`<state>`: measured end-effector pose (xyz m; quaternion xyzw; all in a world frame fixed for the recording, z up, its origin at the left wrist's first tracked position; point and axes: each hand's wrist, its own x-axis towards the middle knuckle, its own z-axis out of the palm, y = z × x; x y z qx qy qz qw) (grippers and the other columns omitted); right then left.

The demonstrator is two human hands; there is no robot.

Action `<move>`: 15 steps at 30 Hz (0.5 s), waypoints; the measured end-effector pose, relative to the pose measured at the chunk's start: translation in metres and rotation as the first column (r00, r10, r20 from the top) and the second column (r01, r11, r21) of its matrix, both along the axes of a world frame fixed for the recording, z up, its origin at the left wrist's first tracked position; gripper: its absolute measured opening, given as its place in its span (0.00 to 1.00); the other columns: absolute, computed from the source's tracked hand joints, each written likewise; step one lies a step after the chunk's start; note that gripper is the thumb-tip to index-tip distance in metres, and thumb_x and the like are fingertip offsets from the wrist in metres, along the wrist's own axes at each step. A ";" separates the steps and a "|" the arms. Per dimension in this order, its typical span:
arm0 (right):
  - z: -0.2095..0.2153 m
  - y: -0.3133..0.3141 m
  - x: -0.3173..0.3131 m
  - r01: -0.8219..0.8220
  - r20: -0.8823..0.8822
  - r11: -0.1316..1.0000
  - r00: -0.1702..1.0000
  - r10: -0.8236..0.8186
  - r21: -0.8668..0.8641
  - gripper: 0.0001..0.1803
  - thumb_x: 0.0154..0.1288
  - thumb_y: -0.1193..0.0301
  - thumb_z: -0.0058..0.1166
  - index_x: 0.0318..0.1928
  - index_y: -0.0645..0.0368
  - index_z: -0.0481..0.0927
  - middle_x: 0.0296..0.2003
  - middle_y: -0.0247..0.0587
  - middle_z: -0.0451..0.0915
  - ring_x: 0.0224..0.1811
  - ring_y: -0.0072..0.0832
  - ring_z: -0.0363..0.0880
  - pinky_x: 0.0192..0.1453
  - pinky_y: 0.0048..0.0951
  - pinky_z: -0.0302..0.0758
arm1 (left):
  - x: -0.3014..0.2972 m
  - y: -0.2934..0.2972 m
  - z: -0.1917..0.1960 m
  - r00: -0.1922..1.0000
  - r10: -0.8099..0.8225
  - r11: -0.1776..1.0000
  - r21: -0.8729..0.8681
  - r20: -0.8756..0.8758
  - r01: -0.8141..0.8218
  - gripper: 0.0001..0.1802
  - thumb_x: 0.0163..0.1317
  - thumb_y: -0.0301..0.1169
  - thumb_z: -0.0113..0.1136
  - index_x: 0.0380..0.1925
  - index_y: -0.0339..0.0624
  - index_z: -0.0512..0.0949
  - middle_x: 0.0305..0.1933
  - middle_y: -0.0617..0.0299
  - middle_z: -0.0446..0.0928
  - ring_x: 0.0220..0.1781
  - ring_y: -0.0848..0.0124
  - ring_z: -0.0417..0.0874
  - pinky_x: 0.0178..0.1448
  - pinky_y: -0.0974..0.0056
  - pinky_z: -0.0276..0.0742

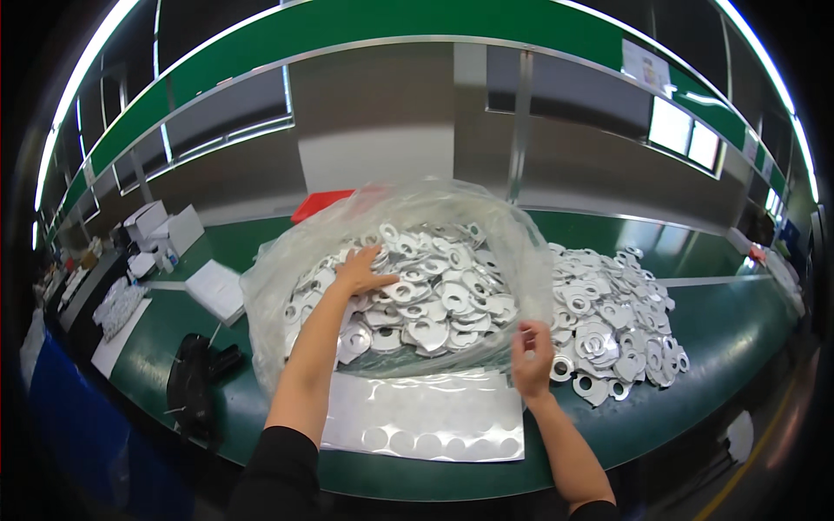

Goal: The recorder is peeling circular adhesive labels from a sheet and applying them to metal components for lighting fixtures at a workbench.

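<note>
A large clear plastic bag (pixel 521 252) lies wide open on the green bench, full of flat silver-grey pieces (pixel 428 330) with round holes. Inside it, my left hand (pixel 358 272) rests on the heap with its fingers spread, touching the pieces and gripping none that I can see. My right hand (pixel 532 358) is at the bag's near right edge, its fingers curled closed on the film. Just right of that hand spreads a loose pile of similar pieces (pixel 608 317). A shiny sheet with a row of round marks (pixel 426 417) lies flat in front of the bag.
Left of the bag are a white flat box (pixel 215 291) and a black object (pixel 195 386) with thin rods. A red tray (pixel 321 204) shows behind the bag. White boxes (pixel 161 226) stand at the far left. The bench (pixel 417 482) has its near edge close to me.
</note>
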<state>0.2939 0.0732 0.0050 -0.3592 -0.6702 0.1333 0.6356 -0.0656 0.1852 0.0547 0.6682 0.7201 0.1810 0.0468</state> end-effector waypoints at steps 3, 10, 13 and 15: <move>0.008 -0.010 -0.007 -0.056 0.117 0.993 0.992 0.043 0.107 0.08 0.56 0.82 0.52 0.38 0.61 0.74 0.32 0.40 0.74 0.24 0.22 0.70 0.27 0.20 0.69 | -0.001 0.007 -0.009 0.998 -0.067 0.991 0.118 0.011 0.066 0.46 0.42 0.63 0.61 0.61 0.55 0.65 0.67 0.60 0.62 0.69 0.56 0.58 0.66 0.39 0.54; -0.013 -0.029 -0.041 -0.040 0.285 0.998 0.957 0.052 -0.049 0.08 0.54 0.75 0.57 0.37 0.59 0.77 0.37 0.45 0.76 0.43 0.42 0.75 0.45 0.34 0.72 | 0.035 -0.029 -0.035 0.984 -0.157 0.878 0.468 0.080 0.102 0.28 0.47 0.43 0.62 0.50 0.46 0.74 0.51 0.55 0.74 0.54 0.55 0.72 0.58 0.56 0.67; -0.031 -0.023 -0.043 -0.082 0.342 0.989 0.932 0.120 -0.122 0.09 0.55 0.73 0.57 0.38 0.59 0.77 0.37 0.46 0.76 0.43 0.43 0.73 0.48 0.36 0.70 | 0.044 -0.050 -0.044 0.977 -0.212 0.799 0.577 0.008 0.168 0.26 0.46 0.37 0.61 0.49 0.46 0.74 0.49 0.53 0.74 0.50 0.53 0.72 0.56 0.55 0.68; -0.031 -0.019 -0.040 -0.124 0.299 0.979 0.939 0.169 -0.163 0.08 0.56 0.73 0.57 0.36 0.61 0.77 0.34 0.46 0.77 0.39 0.40 0.75 0.44 0.33 0.71 | 0.053 -0.062 -0.049 0.974 -0.228 0.726 0.664 -0.016 0.181 0.27 0.46 0.35 0.62 0.50 0.46 0.73 0.48 0.53 0.73 0.51 0.53 0.72 0.56 0.54 0.67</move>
